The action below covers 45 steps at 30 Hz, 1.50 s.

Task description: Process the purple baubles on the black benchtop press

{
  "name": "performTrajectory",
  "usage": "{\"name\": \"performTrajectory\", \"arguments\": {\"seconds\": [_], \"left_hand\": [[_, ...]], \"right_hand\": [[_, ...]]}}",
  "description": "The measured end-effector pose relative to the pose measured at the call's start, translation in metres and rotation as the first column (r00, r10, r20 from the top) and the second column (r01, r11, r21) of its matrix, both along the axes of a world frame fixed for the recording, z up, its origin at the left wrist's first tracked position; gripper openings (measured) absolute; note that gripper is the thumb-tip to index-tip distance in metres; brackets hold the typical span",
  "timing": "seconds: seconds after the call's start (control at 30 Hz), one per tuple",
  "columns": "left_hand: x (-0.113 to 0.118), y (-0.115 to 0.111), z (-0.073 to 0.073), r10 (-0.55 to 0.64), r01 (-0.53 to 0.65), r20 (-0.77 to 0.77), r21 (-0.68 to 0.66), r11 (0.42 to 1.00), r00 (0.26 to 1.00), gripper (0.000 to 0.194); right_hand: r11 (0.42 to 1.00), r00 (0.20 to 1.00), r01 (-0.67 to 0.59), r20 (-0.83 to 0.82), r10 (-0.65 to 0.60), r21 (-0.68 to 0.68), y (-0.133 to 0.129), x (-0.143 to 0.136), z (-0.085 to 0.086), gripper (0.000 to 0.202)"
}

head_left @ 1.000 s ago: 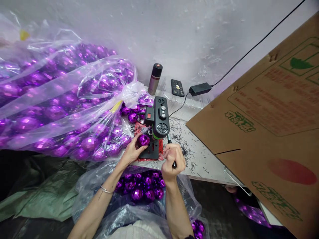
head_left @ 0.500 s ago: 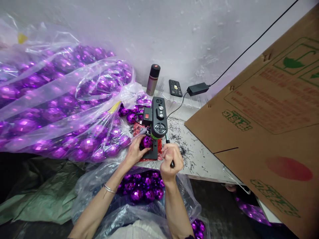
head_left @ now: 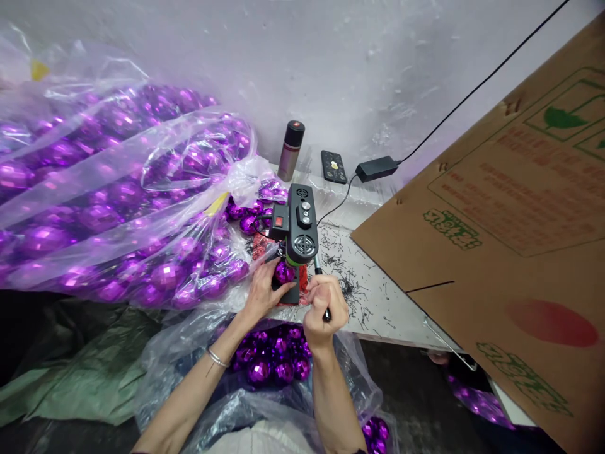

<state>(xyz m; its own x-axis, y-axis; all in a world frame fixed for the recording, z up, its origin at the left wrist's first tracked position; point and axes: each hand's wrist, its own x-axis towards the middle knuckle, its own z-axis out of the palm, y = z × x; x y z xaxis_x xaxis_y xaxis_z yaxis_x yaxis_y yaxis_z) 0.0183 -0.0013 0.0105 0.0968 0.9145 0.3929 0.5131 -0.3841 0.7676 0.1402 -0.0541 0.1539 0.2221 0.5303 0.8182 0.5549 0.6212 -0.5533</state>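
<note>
My left hand (head_left: 263,289) has its thumb and fingers around a shiny purple bauble (head_left: 284,272). The bauble sits under the head of a small black bench machine (head_left: 302,221), above its dark base plate (head_left: 290,291). My right hand (head_left: 326,309) is closed in a fist on the machine's black-gripped lever (head_left: 327,314), to the right of the base. A bag of purple baubles (head_left: 269,362) lies open below my wrists, at the front edge of the table.
A big clear bag of purple baubles (head_left: 108,214) fills the left side. A thermos flask (head_left: 290,151), a phone (head_left: 333,166) and a power adapter (head_left: 377,168) lie along the wall. Black scraps (head_left: 352,284) litter the white table (head_left: 392,312). A cardboard box (head_left: 496,252) stands at right.
My left hand has moved slightly right with the bauble, bringing it further beneath the machine head. My right hand keeps its hold on the lever, almost unmoved.
</note>
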Motion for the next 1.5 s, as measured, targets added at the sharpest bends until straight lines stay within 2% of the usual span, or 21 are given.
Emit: {"name": "performTrajectory", "arguments": {"seconds": [0.2,0.47,0.6,0.8,1.03,1.17,1.33,1.5], "left_hand": [[0.001,0.002,-0.005,0.004,-0.004,0.006,0.039,0.999,1.000,0.061],[0.000,0.000,-0.006,-0.013,0.014,-0.008,0.063,0.998,1.000,0.059],[0.001,-0.001,-0.007,-0.013,0.012,0.009,0.104,0.995,1.000,0.056],[0.001,0.000,-0.008,-0.013,0.014,-0.013,0.106,0.994,1.000,0.056],[0.000,-0.001,-0.009,0.005,0.001,-0.041,0.149,0.989,0.999,0.060],[0.000,-0.002,-0.008,0.002,0.007,-0.062,0.137,0.991,0.998,0.060],[0.000,-0.002,-0.006,0.002,0.006,-0.041,0.192,0.981,0.999,0.056],[0.001,-0.002,-0.006,-0.002,0.005,-0.015,0.212,0.977,1.000,0.055]], "right_hand": [[1.000,1.000,0.020,0.014,-0.020,0.008,-0.001,0.000,-0.005,0.036],[0.999,1.000,0.007,0.010,-0.007,0.045,0.000,0.002,-0.040,0.035],[0.997,0.999,-0.009,0.033,0.007,0.075,0.002,0.005,-0.051,0.035],[0.996,1.000,-0.007,0.027,0.005,0.094,0.003,0.004,-0.052,0.036],[0.999,0.999,0.026,0.021,-0.027,0.030,-0.002,0.004,-0.043,0.035],[0.999,1.000,0.016,0.013,-0.016,0.049,-0.001,0.003,-0.051,0.035],[0.996,1.000,0.014,-0.028,-0.012,0.083,0.003,0.001,-0.064,0.038],[0.997,0.999,0.033,-0.025,-0.031,0.066,0.002,0.002,-0.068,0.040]]}}
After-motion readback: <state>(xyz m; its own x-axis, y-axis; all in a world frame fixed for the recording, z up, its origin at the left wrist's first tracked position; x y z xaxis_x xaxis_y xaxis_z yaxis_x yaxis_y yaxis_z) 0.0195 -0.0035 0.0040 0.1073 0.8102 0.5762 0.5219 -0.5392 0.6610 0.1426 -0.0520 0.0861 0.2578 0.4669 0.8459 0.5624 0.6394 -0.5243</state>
